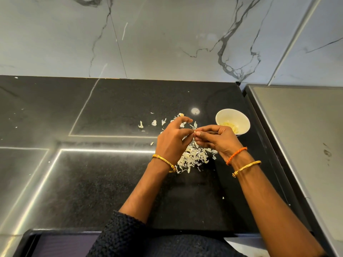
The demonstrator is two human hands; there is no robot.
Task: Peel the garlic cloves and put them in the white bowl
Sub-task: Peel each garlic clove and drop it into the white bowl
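Both hands meet above the black counter. My left hand [172, 140] and my right hand [217, 138] pinch a small garlic clove [194, 132] between thumbs and fingertips; the fingers hide most of it. Just right of my right hand stands the white bowl [222, 115], holding several peeled pale cloves [231, 126]. Under and between my wrists lies a heap of white garlic skins [193, 158].
Loose skin flakes [154, 122] are scattered left of and behind the hands on the black counter [104, 182]. A grey steel surface [300, 138] borders the counter on the right. A marble wall [157, 38] rises behind. The counter's front edge is near my body.
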